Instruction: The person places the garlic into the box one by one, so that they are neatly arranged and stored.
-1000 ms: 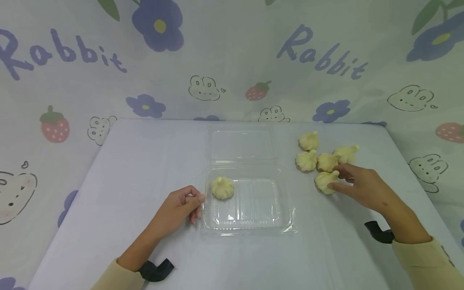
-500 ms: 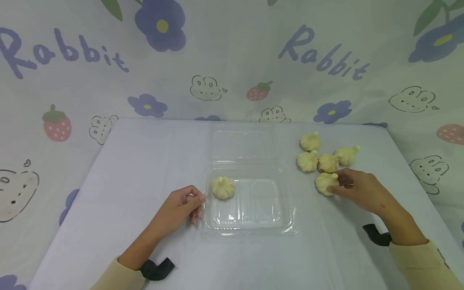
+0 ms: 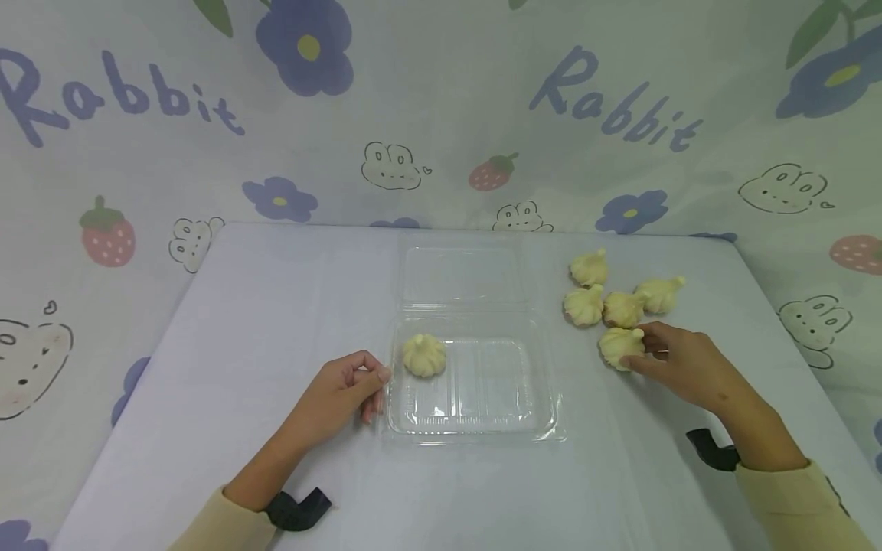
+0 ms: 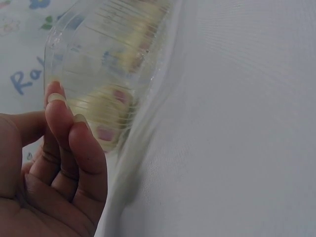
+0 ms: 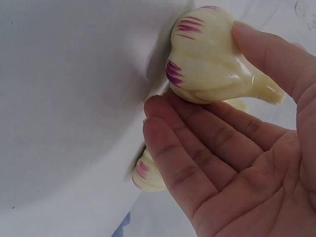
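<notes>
A clear plastic clamshell box (image 3: 475, 440) lies opened out on the table, its lid (image 3: 462, 275) laid back away from the person. One pale garlic bulb (image 3: 423, 356) sits in the box's far left part. At the left rim, my left hand (image 3: 342, 394) pinches the box edge between thumb and fingers; the left wrist view shows the fingertips (image 4: 57, 98) against the plastic wall. My right hand (image 3: 692, 367) holds another garlic bulb (image 5: 207, 59), purple-streaked at its base, with the thumb on one side and fingers on the other.
Several more garlic bulbs (image 3: 623, 309) cluster just beyond the right hand on the white table (image 3: 276, 291). Behind the table hangs a cloth (image 3: 441, 92) printed with rabbits, flowers and strawberries. Black wrist straps (image 3: 298, 510) sit by both sleeves.
The right hand has shifted slightly toward the person and closed in on the nearest garlic bulb, which stays in about the same place. The left hand keeps still at the box rim.
</notes>
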Demonstrator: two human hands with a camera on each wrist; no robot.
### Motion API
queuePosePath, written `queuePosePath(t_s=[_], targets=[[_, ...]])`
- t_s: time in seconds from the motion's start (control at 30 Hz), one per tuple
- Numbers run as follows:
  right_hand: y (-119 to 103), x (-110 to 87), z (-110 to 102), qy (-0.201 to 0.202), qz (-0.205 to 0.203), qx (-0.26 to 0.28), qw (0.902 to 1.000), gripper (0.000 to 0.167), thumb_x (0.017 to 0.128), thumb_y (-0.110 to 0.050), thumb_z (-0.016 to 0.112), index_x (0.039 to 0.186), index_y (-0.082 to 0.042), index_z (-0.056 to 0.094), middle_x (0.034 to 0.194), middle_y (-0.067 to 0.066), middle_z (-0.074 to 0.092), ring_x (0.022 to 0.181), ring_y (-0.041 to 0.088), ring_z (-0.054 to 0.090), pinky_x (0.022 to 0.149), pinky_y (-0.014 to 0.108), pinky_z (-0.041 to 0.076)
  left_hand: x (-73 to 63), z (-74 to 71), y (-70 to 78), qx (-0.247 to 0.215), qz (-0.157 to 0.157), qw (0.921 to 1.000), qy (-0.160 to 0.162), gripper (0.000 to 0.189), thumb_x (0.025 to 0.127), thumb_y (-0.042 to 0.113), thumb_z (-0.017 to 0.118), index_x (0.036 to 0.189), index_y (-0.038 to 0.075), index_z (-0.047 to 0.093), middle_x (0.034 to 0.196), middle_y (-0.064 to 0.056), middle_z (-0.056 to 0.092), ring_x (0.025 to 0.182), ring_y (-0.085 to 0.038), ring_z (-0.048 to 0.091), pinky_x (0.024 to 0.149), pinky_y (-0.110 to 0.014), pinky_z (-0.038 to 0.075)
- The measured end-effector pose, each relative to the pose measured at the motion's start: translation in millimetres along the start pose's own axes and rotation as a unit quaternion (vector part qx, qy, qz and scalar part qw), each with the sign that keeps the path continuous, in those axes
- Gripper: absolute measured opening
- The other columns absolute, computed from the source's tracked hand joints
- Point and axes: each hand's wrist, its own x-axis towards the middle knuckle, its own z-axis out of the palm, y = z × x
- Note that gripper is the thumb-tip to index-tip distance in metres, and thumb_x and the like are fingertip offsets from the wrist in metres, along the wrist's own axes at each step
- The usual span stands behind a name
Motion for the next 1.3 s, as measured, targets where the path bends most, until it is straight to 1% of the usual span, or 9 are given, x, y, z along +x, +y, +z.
queuePosePath(t_s=[0.37, 0.6, 0.83, 1.1, 1.3], targets=[[-1.4, -2.3, 1.0, 0.008, 0.000, -0.005, 1.0000, 0.068, 0.097, -0.042, 0.076, 0.140, 0.007, 0.055, 0.125, 0.032, 0.067, 0.119, 0.054, 0.061, 0.089, 0.062, 0.055, 0.1, 0.6, -0.9, -0.002, 0.001, 1.0000, -0.002, 0.025, 0.107, 0.028, 0.063, 0.099, 0.005, 0.061, 0.067, -0.006, 0.065, 0.054, -0.020, 0.060, 0.053, -0.027, 0.046], [0.7, -2.3, 3.5, 0.015, 0.002, -0.012, 0.9998, 0.072, 0.097, -0.043, 0.076, 0.141, 0.008, 0.053, 0.125, 0.032, 0.067, 0.118, 0.054, 0.062, 0.089, 0.062, 0.055, 0.3, 0.9, -1.5, 0.001, 0.003, 1.0000, -0.001, 0.025, 0.107, 0.029, 0.063, 0.099, 0.005, 0.061, 0.067, -0.006, 0.065, 0.054, -0.020, 0.060, 0.052, -0.026, 0.046], [1.4, -3.0, 5.5, 0.021, 0.004, -0.013, 0.9997, 0.071, 0.096, -0.045, 0.077, 0.139, 0.007, 0.056, 0.124, 0.032, 0.067, 0.117, 0.053, 0.063, 0.090, 0.063, 0.054, 0.3, 0.1, -2.5, -0.005, 0.005, 1.0000, -0.002, 0.025, 0.107, 0.029, 0.063, 0.099, 0.005, 0.061, 0.067, -0.007, 0.065, 0.054, -0.020, 0.060, 0.052, -0.026, 0.045], [2.2, -4.2, 4.6, 0.020, -0.007, -0.010, 0.9997, 0.072, 0.097, -0.047, 0.075, 0.140, 0.007, 0.055, 0.126, 0.032, 0.066, 0.118, 0.053, 0.063, 0.091, 0.063, 0.053, 0.9, -0.2, -3.8, -0.006, 0.002, 1.0000, -0.002, 0.026, 0.107, 0.029, 0.063, 0.100, 0.005, 0.062, 0.067, -0.007, 0.065, 0.055, -0.020, 0.060, 0.052, -0.027, 0.046], [2.3, -7.1, 0.9, 0.012, -0.001, -0.010, 0.9999, 0.078, 0.098, -0.050, 0.072, 0.143, 0.009, 0.051, 0.130, 0.034, 0.064, 0.120, 0.054, 0.061, 0.091, 0.064, 0.053, 0.4, -0.4, -2.4, -0.003, 0.006, 1.0000, -0.004, 0.025, 0.107, 0.028, 0.063, 0.101, 0.005, 0.062, 0.067, -0.007, 0.065, 0.055, -0.020, 0.060, 0.053, -0.026, 0.045]])
